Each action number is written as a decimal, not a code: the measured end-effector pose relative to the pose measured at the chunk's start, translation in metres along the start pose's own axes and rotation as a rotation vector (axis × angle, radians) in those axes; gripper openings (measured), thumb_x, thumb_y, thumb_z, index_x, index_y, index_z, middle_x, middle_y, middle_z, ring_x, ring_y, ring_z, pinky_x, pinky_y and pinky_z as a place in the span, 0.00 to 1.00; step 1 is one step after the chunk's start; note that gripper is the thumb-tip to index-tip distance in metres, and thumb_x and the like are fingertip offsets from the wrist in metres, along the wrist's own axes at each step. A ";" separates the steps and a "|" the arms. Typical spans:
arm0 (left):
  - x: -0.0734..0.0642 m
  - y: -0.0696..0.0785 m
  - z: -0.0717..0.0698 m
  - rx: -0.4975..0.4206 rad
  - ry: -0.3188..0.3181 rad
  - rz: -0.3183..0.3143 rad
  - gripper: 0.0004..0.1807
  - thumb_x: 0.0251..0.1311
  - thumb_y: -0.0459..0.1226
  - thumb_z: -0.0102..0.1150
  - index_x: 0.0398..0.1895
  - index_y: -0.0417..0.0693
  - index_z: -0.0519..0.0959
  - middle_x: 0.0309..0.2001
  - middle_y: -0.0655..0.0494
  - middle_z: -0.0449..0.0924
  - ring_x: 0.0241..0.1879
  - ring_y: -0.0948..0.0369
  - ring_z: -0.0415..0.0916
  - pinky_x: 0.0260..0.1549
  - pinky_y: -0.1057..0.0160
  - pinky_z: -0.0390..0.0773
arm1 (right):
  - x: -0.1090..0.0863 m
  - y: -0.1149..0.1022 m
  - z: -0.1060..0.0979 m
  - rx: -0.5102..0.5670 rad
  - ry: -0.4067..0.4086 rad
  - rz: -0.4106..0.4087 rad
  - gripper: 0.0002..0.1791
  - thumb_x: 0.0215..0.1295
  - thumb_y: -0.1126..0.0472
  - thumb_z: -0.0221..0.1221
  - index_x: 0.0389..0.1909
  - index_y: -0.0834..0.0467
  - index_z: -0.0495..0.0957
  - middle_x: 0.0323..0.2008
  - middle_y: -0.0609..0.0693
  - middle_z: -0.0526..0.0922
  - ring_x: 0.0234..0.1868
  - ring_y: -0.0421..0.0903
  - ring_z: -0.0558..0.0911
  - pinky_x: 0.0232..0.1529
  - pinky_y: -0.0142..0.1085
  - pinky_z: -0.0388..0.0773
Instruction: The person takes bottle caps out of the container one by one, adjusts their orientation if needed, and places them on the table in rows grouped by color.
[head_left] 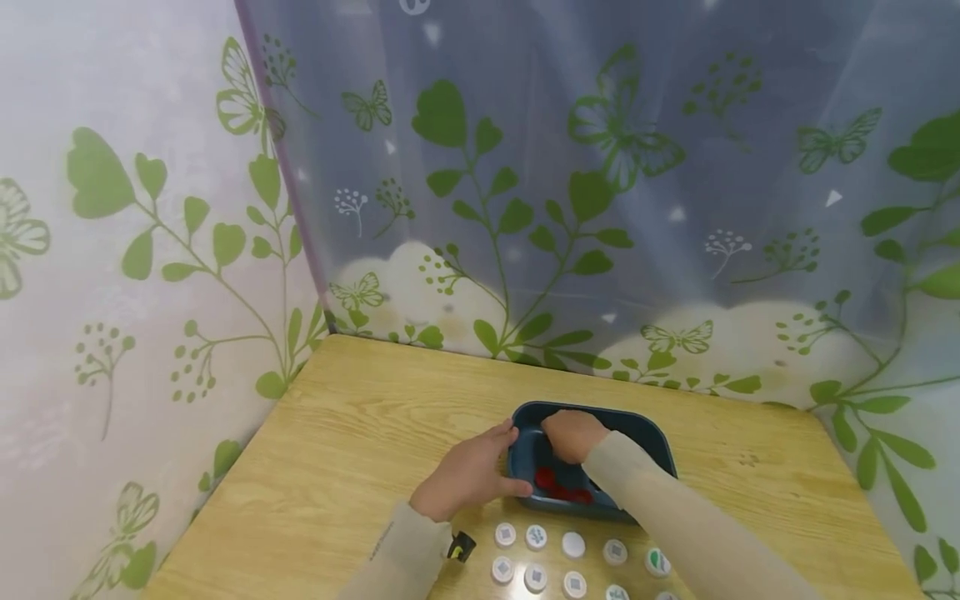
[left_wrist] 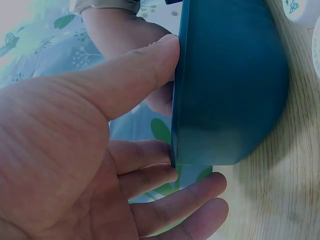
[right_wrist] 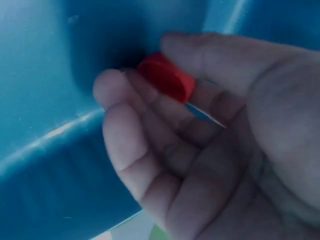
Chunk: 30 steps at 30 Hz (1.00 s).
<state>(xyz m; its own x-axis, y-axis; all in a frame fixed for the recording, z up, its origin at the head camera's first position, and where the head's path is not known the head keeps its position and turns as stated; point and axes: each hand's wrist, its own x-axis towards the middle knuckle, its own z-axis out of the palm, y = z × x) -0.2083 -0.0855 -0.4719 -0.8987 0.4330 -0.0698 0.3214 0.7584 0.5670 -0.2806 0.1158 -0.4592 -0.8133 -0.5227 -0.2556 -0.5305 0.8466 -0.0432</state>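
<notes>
A dark blue plastic tub (head_left: 645, 425) stands on the wooden table. My left hand (head_left: 467, 473) is at its left end, fingers fairly straight, with the thumb and fingertips touching the rim (left_wrist: 181, 100). Inside the tub, my right hand (head_left: 573, 435) reaches down by the far left part. In the right wrist view, a small red cap (right_wrist: 167, 77), hollow side showing, is pinched between the thumb and fingers. Several more red caps (head_left: 558, 486) lie together on the tub floor near its front wall.
Several white round caps (head_left: 573, 545), some with printed marks, lie in rows on the table (head_left: 360, 417) in front of the tub. A patterned curtain (head_left: 525, 275) hangs behind the table, and a pale patterned one (head_left: 150, 250) at the left.
</notes>
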 end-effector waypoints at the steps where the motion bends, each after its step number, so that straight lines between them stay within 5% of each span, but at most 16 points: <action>1: 0.000 0.001 0.001 -0.002 0.001 0.001 0.50 0.58 0.59 0.72 0.78 0.47 0.65 0.81 0.54 0.56 0.75 0.51 0.63 0.66 0.48 0.70 | 0.000 0.002 0.001 0.000 0.015 -0.005 0.04 0.68 0.69 0.65 0.33 0.60 0.82 0.32 0.55 0.85 0.35 0.53 0.85 0.43 0.50 0.83; 11: -0.002 0.002 0.005 -0.030 0.000 -0.007 0.50 0.57 0.58 0.73 0.78 0.45 0.66 0.81 0.52 0.56 0.75 0.52 0.63 0.67 0.50 0.70 | -0.024 0.009 -0.019 0.112 -0.022 -0.005 0.09 0.67 0.57 0.66 0.32 0.54 0.76 0.24 0.47 0.75 0.24 0.45 0.72 0.32 0.43 0.71; 17: -0.006 0.001 0.002 -0.045 -0.005 -0.014 0.50 0.59 0.57 0.72 0.78 0.43 0.64 0.81 0.52 0.53 0.75 0.52 0.63 0.67 0.50 0.71 | -0.060 0.008 -0.026 0.364 0.124 -0.020 0.08 0.70 0.53 0.55 0.29 0.47 0.74 0.18 0.42 0.70 0.17 0.40 0.65 0.25 0.37 0.63; 22: -0.005 0.001 0.001 -0.041 -0.006 -0.026 0.50 0.59 0.57 0.72 0.79 0.43 0.64 0.82 0.52 0.52 0.77 0.52 0.60 0.68 0.50 0.68 | -0.094 -0.002 -0.007 0.637 0.233 -0.133 0.17 0.77 0.63 0.47 0.25 0.47 0.72 0.16 0.39 0.65 0.17 0.36 0.60 0.25 0.34 0.63; 26: -0.002 0.003 0.002 -0.049 -0.006 -0.035 0.50 0.59 0.56 0.72 0.79 0.44 0.63 0.80 0.51 0.57 0.76 0.52 0.61 0.69 0.50 0.68 | -0.120 -0.011 0.011 0.902 0.170 -0.292 0.20 0.71 0.74 0.42 0.25 0.54 0.76 0.16 0.40 0.65 0.15 0.33 0.59 0.21 0.32 0.63; 30: -0.001 0.006 0.003 -0.076 -0.021 -0.053 0.50 0.60 0.56 0.72 0.80 0.46 0.61 0.77 0.51 0.63 0.75 0.52 0.63 0.69 0.50 0.68 | -0.142 -0.024 0.025 0.948 0.080 -0.444 0.19 0.66 0.76 0.47 0.26 0.55 0.81 0.18 0.42 0.74 0.18 0.30 0.65 0.23 0.27 0.67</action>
<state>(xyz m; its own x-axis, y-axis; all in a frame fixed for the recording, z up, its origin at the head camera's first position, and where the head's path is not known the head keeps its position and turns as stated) -0.2052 -0.0801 -0.4710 -0.9073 0.4035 -0.1181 0.2490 0.7420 0.6224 -0.1462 0.1721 -0.4464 -0.6231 -0.7815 0.0316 -0.4088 0.2909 -0.8650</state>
